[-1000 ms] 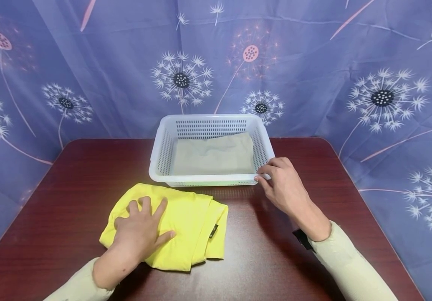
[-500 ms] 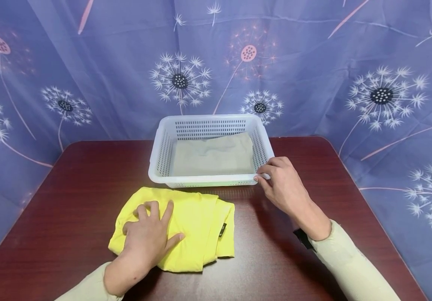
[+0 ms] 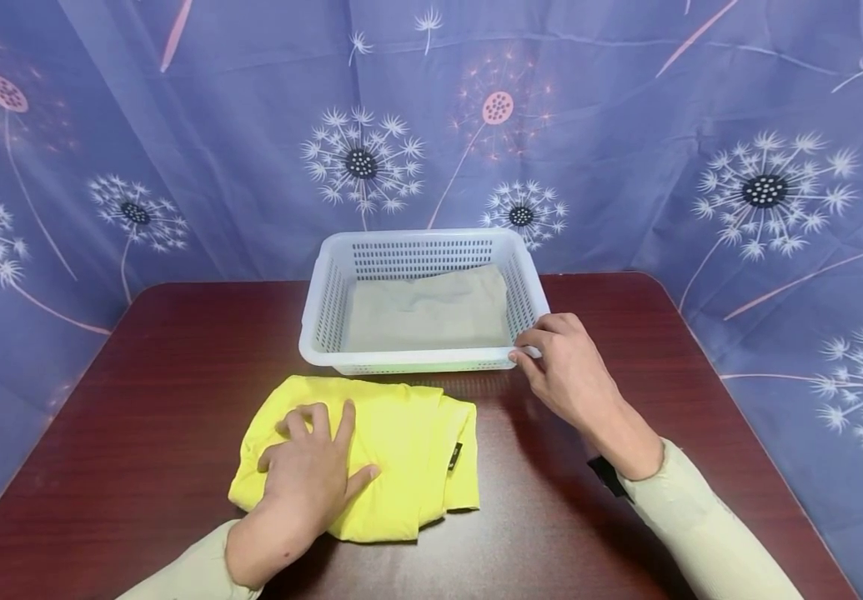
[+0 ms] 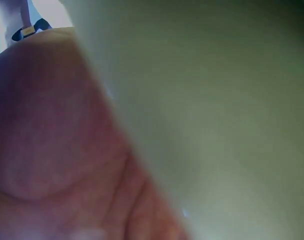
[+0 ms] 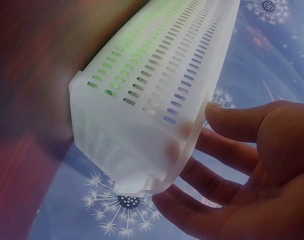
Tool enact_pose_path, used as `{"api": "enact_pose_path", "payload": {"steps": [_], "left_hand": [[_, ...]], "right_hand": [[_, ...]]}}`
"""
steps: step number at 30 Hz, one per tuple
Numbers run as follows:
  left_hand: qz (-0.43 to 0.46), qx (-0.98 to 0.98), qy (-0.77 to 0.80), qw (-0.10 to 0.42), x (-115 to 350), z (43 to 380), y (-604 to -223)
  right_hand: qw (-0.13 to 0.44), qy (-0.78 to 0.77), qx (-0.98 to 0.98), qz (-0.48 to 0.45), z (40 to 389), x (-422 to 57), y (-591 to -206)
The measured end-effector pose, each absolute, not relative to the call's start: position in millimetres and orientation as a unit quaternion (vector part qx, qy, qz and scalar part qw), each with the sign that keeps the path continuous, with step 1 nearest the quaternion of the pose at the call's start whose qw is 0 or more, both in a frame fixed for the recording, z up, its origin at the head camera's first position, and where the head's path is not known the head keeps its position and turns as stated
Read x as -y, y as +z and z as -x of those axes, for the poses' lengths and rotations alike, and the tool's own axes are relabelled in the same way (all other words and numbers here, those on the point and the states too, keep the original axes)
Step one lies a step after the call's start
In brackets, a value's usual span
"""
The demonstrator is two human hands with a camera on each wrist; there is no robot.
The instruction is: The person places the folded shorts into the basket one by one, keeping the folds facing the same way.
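Observation:
A folded yellow garment (image 3: 393,458) with a small black tag lies on the table in front of the basket. My left hand (image 3: 307,471) rests flat on its left part, fingers spread. At the front right corner of the white plastic basket (image 3: 401,358), my right hand (image 3: 566,367) pinches the rim. The right wrist view shows the thumb (image 5: 237,120) on the outer side of the rim and the other fingers behind the wall. Inside the basket lies a folded beige-grey cloth (image 3: 431,312). Mostly palm and sleeve fill the left wrist view.
The dark reddish-brown table (image 3: 153,375) carries the basket near its back edge. A blue-purple curtain (image 3: 243,108) with dandelion prints hangs close behind and along both sides. Something green shows through the basket's slots (image 5: 109,92).
My left hand and the yellow garment under it have slid to the right, and a little down in the view. The right hand and the basket stay in place.

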State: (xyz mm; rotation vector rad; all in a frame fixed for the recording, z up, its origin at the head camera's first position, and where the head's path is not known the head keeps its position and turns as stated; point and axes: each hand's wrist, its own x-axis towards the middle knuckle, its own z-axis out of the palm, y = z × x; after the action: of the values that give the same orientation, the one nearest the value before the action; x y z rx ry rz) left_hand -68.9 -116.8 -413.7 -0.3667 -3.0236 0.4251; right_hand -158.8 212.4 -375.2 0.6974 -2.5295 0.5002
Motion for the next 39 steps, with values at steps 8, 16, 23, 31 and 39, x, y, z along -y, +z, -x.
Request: {"api": "enact_pose_path", "payload": {"steps": [8,16,23,31,39], "left_hand": [[0.121,0.977,0.163,0.064,104,67,-418],[0.113,0.972,0.189,0.080,92,66,-422],[0.111,0.966,0.215,0.092,83,65,-423],[0.106,0.969,0.208,0.081,73,66,-425],[0.099,0.968,0.216,0.081,65,66,-426]], "right_hand": [[0.236,0.183,0.919,-0.256,159,-212,-376],[0.234,0.179,0.921,-0.256,159,-212,-376],[0.233,0.178,0.921,-0.258,158,-213,-374],[0.234,0.180,0.920,-0.256,158,-212,-375],[0.230,0.177,0.922,-0.255,158,-212,-374]]}}
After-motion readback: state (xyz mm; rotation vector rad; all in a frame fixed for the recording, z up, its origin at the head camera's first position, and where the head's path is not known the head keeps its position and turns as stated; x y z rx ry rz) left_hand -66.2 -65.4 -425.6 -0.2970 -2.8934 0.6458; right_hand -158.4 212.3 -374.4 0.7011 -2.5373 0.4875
